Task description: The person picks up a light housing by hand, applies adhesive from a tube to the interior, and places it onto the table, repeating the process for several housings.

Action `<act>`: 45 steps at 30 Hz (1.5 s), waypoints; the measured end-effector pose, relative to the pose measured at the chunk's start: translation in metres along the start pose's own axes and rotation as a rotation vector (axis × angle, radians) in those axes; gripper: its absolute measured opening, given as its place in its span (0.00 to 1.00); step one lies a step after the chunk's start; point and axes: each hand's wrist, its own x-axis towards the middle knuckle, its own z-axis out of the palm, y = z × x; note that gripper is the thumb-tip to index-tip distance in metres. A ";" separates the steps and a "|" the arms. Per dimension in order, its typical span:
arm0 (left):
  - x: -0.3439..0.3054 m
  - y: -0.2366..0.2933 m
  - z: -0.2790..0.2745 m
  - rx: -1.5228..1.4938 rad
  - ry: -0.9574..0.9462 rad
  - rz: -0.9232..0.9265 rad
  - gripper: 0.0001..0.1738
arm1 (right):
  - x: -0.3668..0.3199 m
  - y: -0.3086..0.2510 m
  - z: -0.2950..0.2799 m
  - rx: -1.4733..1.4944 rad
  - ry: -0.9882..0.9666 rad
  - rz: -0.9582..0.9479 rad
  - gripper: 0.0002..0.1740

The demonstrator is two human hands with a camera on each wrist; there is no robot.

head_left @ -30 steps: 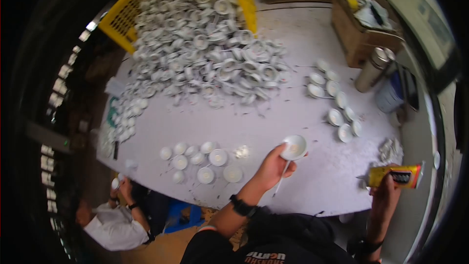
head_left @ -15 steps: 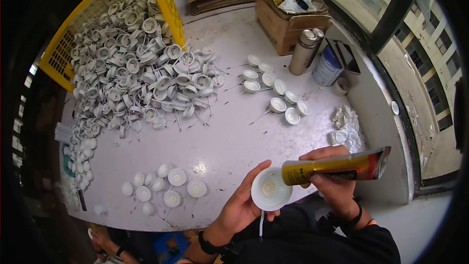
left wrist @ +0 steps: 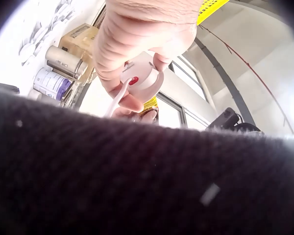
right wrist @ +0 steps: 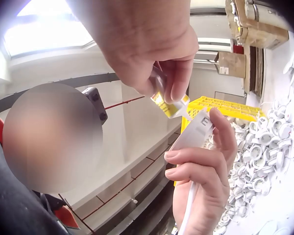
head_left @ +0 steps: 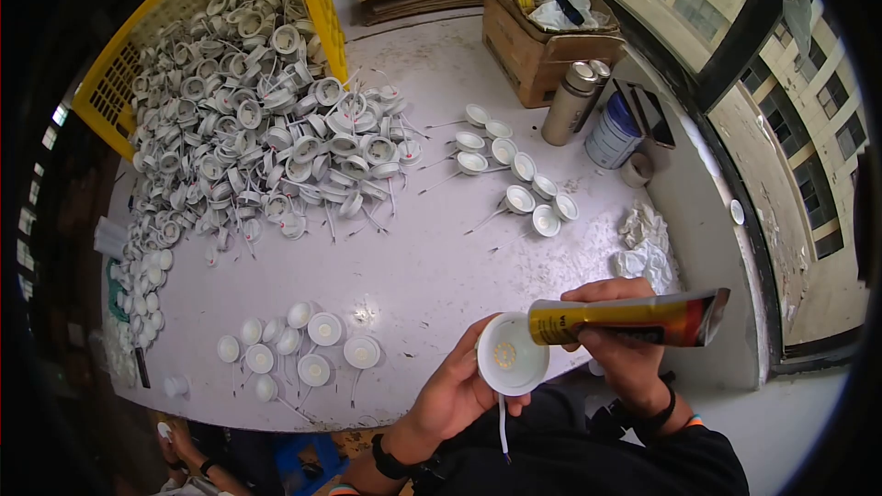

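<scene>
My left hand [head_left: 448, 397] grips a white LED lamp housing [head_left: 525, 369] by its rim and back, its open face tilted up. A ring of small yellow LED chips shows inside, and a white cable [head_left: 503, 427] hangs below. My right hand [head_left: 632, 369] holds a yellow, red and black glue tube [head_left: 588, 317] sideways, nozzle end toward the cup. In the right wrist view the tube's tip [right wrist: 186, 114] is right at the housing's rim [right wrist: 193, 131]. The left wrist view shows the housing's back [left wrist: 142, 81], with a red spot where the cable enters.
A heap of white housings [head_left: 248, 156] spills from a yellow crate [head_left: 322, 14]. Lamp cups stand in groups at front left [head_left: 313, 369] and right [head_left: 519, 199]. Along the right are a cardboard box [head_left: 524, 55], flask [head_left: 568, 110], can [head_left: 611, 133] and crumpled paper [head_left: 648, 243]. Another person's hands [head_left: 184, 450] show lower left.
The glue tube, held far right a second ago, came left to the housing's rim. Over the last half second both hands stay nearly still. The head view has turned right.
</scene>
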 end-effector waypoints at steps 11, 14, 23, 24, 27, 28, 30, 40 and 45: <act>0.002 0.001 0.007 0.021 0.003 -0.015 0.30 | -0.002 0.006 -0.003 -0.046 -0.042 -0.040 0.18; 0.004 -0.001 0.006 0.051 0.013 -0.035 0.30 | 0.000 0.003 -0.002 -0.131 -0.153 -0.195 0.20; 0.002 0.000 0.002 -0.016 -0.024 -0.016 0.30 | 0.009 -0.010 -0.002 -0.389 -0.209 -0.222 0.17; 0.001 0.001 0.001 -0.013 -0.012 -0.014 0.30 | 0.009 -0.012 -0.003 -0.443 -0.181 -0.201 0.17; -0.002 0.007 -0.001 0.027 0.014 0.006 0.29 | 0.007 -0.024 -0.009 -0.549 -0.221 -0.144 0.16; -0.002 0.008 -0.001 0.057 0.034 0.029 0.28 | 0.006 -0.029 -0.010 -0.566 -0.269 -0.079 0.16; -0.003 0.007 -0.001 0.069 0.058 0.035 0.28 | 0.005 -0.038 -0.011 -0.552 -0.304 -0.040 0.15; 0.000 -0.003 0.009 -0.004 0.171 0.058 0.27 | -0.002 -0.019 0.004 -0.110 -0.342 0.137 0.13; 0.006 0.000 0.008 0.050 0.027 0.043 0.27 | 0.000 0.007 0.014 0.121 -0.095 0.078 0.15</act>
